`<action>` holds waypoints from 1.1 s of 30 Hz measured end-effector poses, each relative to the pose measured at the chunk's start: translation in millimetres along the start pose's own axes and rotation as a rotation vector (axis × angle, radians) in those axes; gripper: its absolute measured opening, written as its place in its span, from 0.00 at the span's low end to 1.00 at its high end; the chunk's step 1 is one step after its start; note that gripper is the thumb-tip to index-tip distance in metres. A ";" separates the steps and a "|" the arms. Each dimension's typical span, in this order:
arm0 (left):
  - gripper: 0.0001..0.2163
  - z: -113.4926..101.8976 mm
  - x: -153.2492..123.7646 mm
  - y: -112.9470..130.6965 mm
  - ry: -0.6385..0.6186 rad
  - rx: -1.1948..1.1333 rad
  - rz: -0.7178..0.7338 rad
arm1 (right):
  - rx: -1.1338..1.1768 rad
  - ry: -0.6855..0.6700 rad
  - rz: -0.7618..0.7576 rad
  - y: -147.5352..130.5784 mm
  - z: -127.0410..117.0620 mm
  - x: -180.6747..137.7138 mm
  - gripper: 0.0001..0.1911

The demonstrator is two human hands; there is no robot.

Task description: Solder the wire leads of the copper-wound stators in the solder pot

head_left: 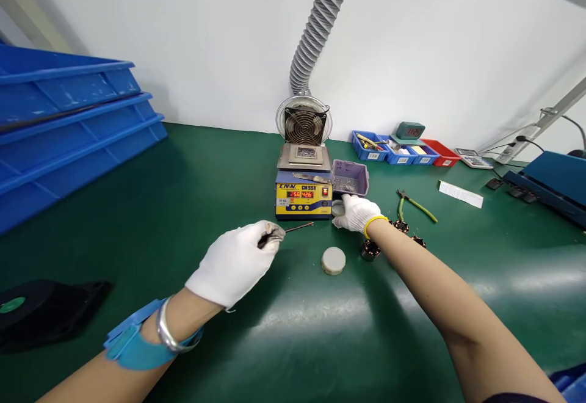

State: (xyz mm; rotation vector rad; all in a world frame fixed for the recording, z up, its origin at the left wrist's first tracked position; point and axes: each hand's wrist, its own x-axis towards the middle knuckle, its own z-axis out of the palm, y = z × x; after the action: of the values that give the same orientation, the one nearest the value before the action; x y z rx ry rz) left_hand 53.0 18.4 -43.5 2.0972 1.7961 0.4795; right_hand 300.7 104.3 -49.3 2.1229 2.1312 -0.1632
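My left hand, in a white glove, is closed round a thin, dark, wire-like piece whose reddish tip points right; its other end is hidden in my fingers. In a white glove too, my right hand grips a small round container at the right front corner of a solder pot. The pot's yellow front panel shows lit red digits. A round, pale lid-like disc lies on the green bench between my hands. Black motor stators with copper-coloured windings sit beside and partly behind my right forearm.
Behind the pot stands a fume fan on a grey hose. A purple bin is to its right. Green-handled cutters, small parts trays and a paper strip lie farther right. Stacked blue crates fill the left.
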 end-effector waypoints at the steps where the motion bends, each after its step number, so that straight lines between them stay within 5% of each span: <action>1: 0.14 -0.4 0.6 -0.4 -0.003 0.003 0.004 | 0.007 0.005 0.000 -1.3 3.2 3.9 0.29; 5: 0.14 -4.7 1.1 0.7 0.019 0.007 -0.001 | 0.054 0.076 0.025 -3.7 4.0 -9.6 0.25; 11: 0.14 -13.9 -10.8 5.6 0.106 -0.036 0.078 | 0.222 0.384 -0.075 -13.9 10.7 -86.4 0.31; 15: 0.11 -13.3 -24.8 10.2 0.075 -0.048 0.207 | 0.337 0.374 -0.166 -23.2 29.1 -120.3 0.31; 24: 0.11 -8.1 -31.6 18.8 -0.053 0.165 0.352 | 0.369 0.322 -0.275 -30.4 37.1 -127.3 0.35; 33: 0.11 -0.3 -35.0 11.1 0.093 0.388 0.620 | 0.385 0.379 -0.371 -30.0 42.3 -126.1 0.34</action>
State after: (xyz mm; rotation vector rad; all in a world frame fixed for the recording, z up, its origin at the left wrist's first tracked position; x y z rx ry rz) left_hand 57.5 -17.8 -39.4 2.9574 1.3271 0.4008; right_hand 271.7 -27.2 -70.4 2.0448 2.9179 -0.2386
